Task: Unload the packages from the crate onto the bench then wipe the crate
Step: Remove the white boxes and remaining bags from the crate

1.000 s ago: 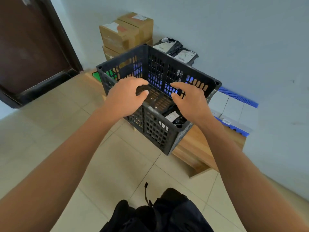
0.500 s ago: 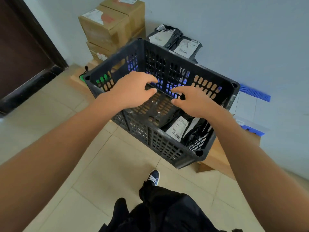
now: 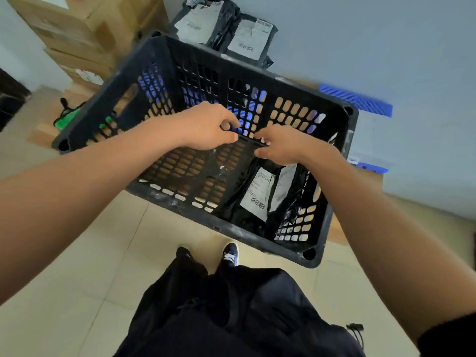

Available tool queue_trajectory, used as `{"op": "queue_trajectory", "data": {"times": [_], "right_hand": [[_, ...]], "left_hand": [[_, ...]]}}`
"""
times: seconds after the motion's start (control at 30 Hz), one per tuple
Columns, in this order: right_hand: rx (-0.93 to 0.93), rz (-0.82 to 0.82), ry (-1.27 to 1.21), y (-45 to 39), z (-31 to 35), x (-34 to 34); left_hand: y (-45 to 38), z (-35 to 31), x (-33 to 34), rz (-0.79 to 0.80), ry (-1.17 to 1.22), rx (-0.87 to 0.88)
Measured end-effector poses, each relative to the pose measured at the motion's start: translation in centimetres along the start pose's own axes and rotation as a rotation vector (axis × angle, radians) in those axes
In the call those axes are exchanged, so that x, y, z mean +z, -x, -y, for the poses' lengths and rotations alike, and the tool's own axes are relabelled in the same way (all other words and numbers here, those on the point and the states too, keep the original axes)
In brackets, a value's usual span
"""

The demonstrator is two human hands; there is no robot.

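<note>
The black slatted crate (image 3: pixel 233 231) stands on a low wooden bench (image 3: pixel 338 231) against the wall. Both my hands are down inside it near the far wall. My left hand (image 3: pixel 206 127) and my right hand (image 3: pixel 286 148) have curled fingers and pinch the two ends of a thin dark flat package (image 3: pixel 248 140), which is hard to make out. At the crate's right end lie black plastic packages with white barcode labels (image 3: pixel 257 194). The left part of the crate floor is bare.
Two black labelled packages (image 3: pixel 226 29) lean on the wall behind the crate. Stacked cardboard boxes (image 3: pixel 90 29) stand at the back left, with a green item (image 3: pixel 68 117) below them. Blue-and-white boxes (image 3: pixel 360 104) sit on the right. My legs and shoe (image 3: pixel 230 253) stand on the tiled floor.
I have stepped closer and now look down into the crate. Both hands have sunk from above the rim to near the far wall inside.
</note>
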State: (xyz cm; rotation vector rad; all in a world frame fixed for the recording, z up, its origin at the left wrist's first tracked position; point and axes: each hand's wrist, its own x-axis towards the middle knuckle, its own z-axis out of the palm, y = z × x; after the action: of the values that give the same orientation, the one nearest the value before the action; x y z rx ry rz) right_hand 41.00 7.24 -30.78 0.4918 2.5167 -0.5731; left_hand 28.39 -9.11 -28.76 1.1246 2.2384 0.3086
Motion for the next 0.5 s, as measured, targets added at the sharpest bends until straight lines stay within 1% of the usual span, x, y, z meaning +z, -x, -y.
{"op": "queue_trajectory", "data": {"times": [0.23, 0.33, 0.5], "right_hand": [[0.233, 0.089, -0.01, -1.0, -2.1, 1.6], [0.34, 0.066, -0.055, -0.9, -2.7, 2.1], [0.494, 0.033, -0.055, -0.8, -3.2, 3.5]], "left_hand": [[-5.7, 0.7, 1.8, 0.234, 0.017, 0.117], [-7.6, 1.4, 3.1, 0.337, 0.019, 0.153], [-10.4, 2.7, 5.8, 0.451, 0.0, 0.172]]}}
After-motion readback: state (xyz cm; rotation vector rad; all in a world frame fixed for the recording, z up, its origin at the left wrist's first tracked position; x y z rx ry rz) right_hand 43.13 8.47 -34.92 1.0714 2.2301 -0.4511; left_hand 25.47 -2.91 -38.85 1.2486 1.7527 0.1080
